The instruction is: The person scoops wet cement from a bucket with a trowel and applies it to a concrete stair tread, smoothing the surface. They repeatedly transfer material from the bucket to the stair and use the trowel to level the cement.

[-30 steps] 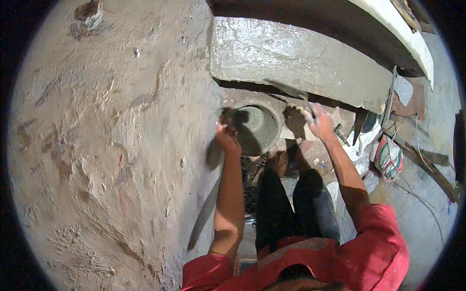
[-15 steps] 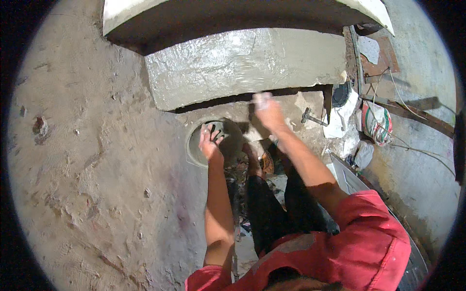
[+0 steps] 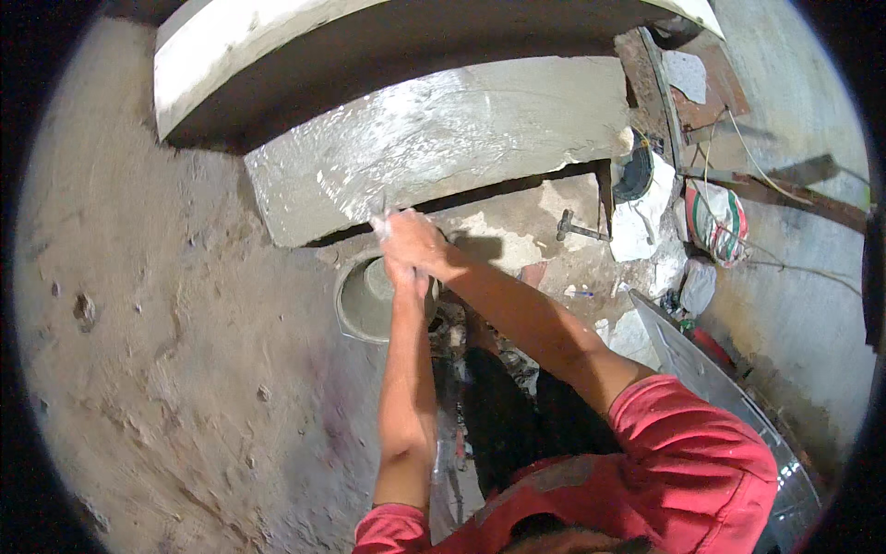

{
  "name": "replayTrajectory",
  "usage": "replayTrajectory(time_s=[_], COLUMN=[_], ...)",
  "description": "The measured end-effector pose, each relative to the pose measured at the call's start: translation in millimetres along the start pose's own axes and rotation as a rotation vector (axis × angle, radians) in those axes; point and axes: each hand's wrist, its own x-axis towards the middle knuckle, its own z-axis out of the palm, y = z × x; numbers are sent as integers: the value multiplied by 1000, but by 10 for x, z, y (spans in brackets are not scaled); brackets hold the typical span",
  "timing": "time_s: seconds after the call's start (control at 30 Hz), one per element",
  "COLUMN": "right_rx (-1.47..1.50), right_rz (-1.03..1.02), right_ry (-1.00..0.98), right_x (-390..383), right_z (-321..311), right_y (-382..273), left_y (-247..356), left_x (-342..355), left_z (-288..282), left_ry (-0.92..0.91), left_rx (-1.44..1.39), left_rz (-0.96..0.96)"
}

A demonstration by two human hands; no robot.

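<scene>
A rough wall (image 3: 175,369) flanks a slab (image 3: 517,106) faced with wet gray plaster; a round bucket (image 3: 355,300) sits just below the slab's lower edge. The worker's left hand (image 3: 403,274) and right hand (image 3: 413,242), apart half a second earlier, now overlap at the bucket's rim, apparently shifting the work there. Blur leaves it impossible to tell whether either grips anything. A hammer (image 3: 580,227) lies to the right.

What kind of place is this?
Probably a building or repair spot. You can see a wet, shiny grey slab, a round tub and a hammer lying nearby.
</scene>
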Motion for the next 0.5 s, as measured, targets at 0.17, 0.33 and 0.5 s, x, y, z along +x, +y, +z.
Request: replayTrajectory(time_s=[0.17, 0.33, 0.5], right_rx=[-208, 93, 882], right_rz=[459, 796, 642], right_ry=[2, 819, 826], right_x=[-264, -856, -516], right_z=[-860, -1956, -1847], right_y=[653, 2279, 2482], left_y=[5, -88, -244], left_x=[-175, -174, -51], left_z=[54, 330, 536], left_ry=[53, -28, -80], left_rx=[198, 129, 78], left_rz=[49, 56, 73])
